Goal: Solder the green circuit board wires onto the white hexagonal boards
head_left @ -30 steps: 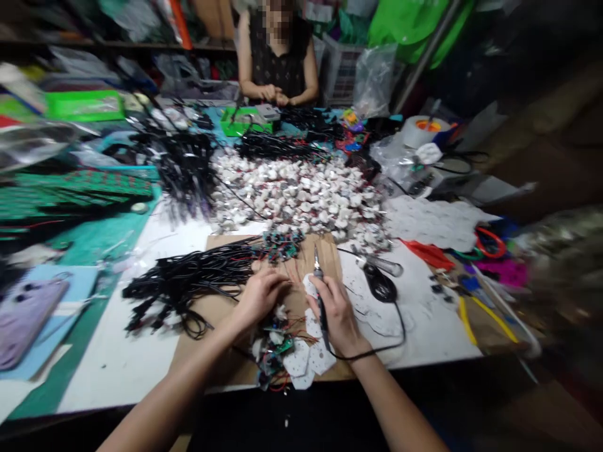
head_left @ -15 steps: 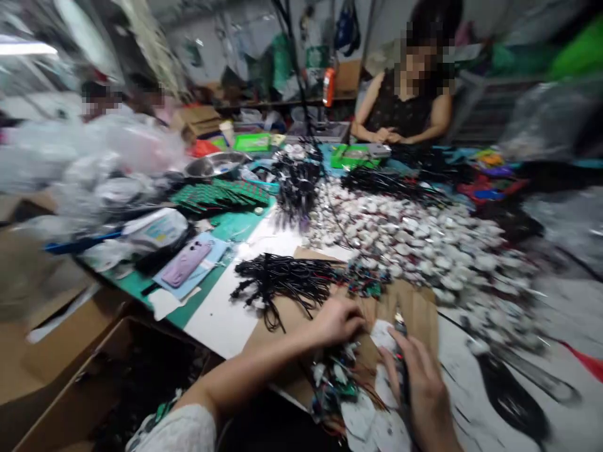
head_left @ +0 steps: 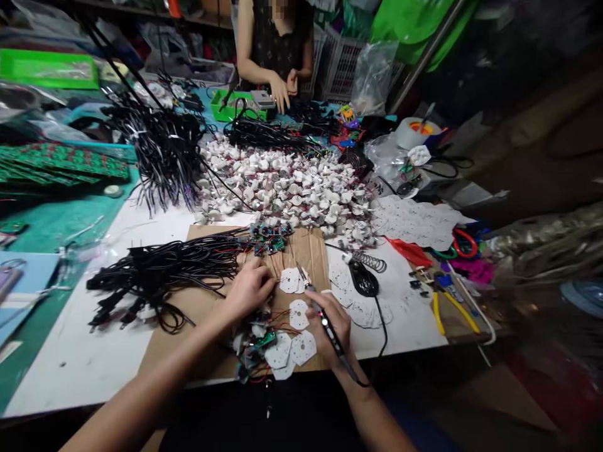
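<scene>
My right hand (head_left: 330, 323) grips a black soldering iron (head_left: 331, 331), its tip pointing up and left over white octagonal boards (head_left: 289, 280) on brown cardboard (head_left: 311, 248). My left hand (head_left: 251, 285) is curled on the cardboard beside thin wires; whatever its fingertips hold is too small to make out. Just beyond it lie small green circuit boards (head_left: 269, 238) joined to a bundle of black cables (head_left: 160, 270) on the left. More white boards (head_left: 303, 347) and a cluster of wired parts (head_left: 254, 348) lie near the table's front edge.
White parts (head_left: 292, 188) are heaped mid-table. A coiled iron stand (head_left: 368, 262) and yellow-handled pliers (head_left: 455, 312) lie to the right. Green circuit panels (head_left: 61, 163) are at the left. Across the table, a person (head_left: 277, 50) has both hands near a green tray (head_left: 238, 105).
The view has swung right and down, bringing the pliers and the white board stack into sight. My right hand still holds the iron, now near the upper white boards.
</scene>
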A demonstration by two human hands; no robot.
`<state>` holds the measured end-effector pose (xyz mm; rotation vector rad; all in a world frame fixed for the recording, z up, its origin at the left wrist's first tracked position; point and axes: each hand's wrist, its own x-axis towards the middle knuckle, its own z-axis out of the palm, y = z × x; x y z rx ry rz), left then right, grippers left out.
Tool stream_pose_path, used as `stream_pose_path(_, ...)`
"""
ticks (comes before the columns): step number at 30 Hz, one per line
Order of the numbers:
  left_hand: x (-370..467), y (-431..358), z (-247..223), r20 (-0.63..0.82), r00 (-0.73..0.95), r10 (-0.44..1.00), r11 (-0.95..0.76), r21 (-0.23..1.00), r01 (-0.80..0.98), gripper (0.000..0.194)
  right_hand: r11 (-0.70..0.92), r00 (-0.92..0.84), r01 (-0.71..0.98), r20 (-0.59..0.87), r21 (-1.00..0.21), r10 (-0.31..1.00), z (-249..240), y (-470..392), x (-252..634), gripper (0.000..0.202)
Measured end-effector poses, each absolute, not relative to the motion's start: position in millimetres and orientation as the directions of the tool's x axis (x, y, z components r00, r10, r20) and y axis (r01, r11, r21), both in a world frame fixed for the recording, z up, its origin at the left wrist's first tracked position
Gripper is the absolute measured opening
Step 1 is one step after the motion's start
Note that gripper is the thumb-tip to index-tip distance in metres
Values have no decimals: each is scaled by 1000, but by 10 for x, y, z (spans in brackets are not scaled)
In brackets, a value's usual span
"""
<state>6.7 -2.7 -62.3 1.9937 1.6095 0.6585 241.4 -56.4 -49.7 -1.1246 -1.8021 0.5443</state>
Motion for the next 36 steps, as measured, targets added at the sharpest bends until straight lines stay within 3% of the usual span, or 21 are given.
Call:
stream_pose_path(6, 55, 60, -558, -7, 164, 986, -126, 609, 783, 18, 297, 7, 449, 336, -843, 942, -591, -737, 2352, 28)
stream_pose_path(12, 40, 83, -585, -10, 189, 982, -146, 592, 793, 18, 218, 49, 400, 258, -890, 965, -582, -738, 2265, 28)
stream_pose_path(36, 45, 101, -533, -35, 183, 982, -127, 595, 793, 20, 421, -140, 474, 405, -774, 903, -625, -673, 2219, 28)
